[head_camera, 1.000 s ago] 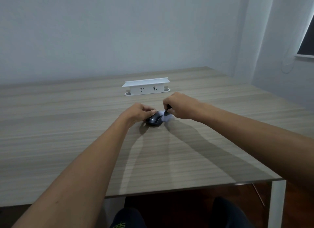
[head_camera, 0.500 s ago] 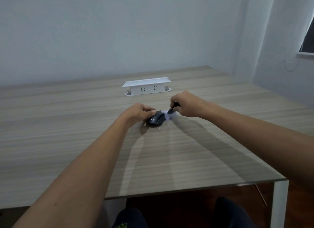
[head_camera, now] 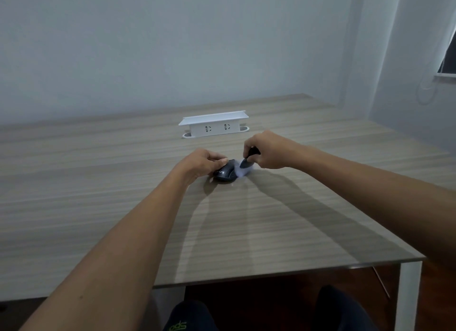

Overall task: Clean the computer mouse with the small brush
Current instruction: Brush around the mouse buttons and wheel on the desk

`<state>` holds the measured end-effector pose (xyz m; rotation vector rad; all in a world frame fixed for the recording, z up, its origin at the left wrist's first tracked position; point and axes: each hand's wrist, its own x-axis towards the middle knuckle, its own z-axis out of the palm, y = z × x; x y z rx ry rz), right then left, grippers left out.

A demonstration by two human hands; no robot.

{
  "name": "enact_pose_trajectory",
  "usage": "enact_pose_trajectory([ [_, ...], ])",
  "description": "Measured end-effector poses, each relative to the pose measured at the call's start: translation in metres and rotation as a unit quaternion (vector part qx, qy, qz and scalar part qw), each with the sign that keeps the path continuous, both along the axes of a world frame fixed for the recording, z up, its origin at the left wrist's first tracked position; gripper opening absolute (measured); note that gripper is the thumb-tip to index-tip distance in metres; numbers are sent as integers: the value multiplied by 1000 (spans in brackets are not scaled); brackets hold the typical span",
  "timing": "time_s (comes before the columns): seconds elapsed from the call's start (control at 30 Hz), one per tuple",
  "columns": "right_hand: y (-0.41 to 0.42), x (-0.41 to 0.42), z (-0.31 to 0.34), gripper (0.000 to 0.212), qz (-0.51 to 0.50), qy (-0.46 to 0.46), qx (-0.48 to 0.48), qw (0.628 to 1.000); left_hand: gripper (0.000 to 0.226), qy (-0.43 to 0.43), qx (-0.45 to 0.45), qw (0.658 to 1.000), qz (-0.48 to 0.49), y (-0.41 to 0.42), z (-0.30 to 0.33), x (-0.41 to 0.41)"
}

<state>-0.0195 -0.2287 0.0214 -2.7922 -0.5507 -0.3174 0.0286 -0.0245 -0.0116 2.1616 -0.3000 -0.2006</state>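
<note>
Big wood-grain table [head_camera: 98, 207] with a white leg [head_camera: 408, 296] at the near right corner. A white socket box [head_camera: 214, 124] sits further back on it, two outlets facing this way. Plain pale wall [head_camera: 172, 47] behind, window corner [head_camera: 449, 59] at far right.

My desk [head_camera: 283, 232] has a pale wood-grain top and a white leg [head_camera: 409, 296] at its right corner. A white socket box [head_camera: 214, 124] stands on it near the far edge. Plain pale walls [head_camera: 148, 47] rise behind, a window [head_camera: 450, 56] sits at right, and dark reddish floor [head_camera: 271, 293] shows below.
</note>
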Motion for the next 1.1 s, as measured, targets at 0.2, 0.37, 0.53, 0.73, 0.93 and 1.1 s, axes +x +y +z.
enact_pose_trajectory([
  [0.2, 10, -8, -6, 14, 10, -25, -14, 1000, 30, -3, -6, 1000, 0, -1, -2, 1],
  [0.37, 16, -9, -1, 15, 18, -34, -2, 999, 28, 1, -7, 1000, 0, -1, 0, -1],
  [0.53, 11, -2, -4, 13, -21, -54, -16, 998, 32, -2, -3, 1000, 5, -3, 1, -3],
  [0.73, 20, -15, -5, 15, 25, -31, -1, 999, 30, 4, -10, 1000, -3, 1, -3, 3],
  [0.93, 5, 3, -8, 15, -27, -53, -6, 998, 33, 0, -12, 1000, 3, -1, -1, 0],
  [1.1, 1, 5, -12, 16, -43, -44, 28, 998, 29, -10, 8, 1000, 15, -1, 1, -5],
])
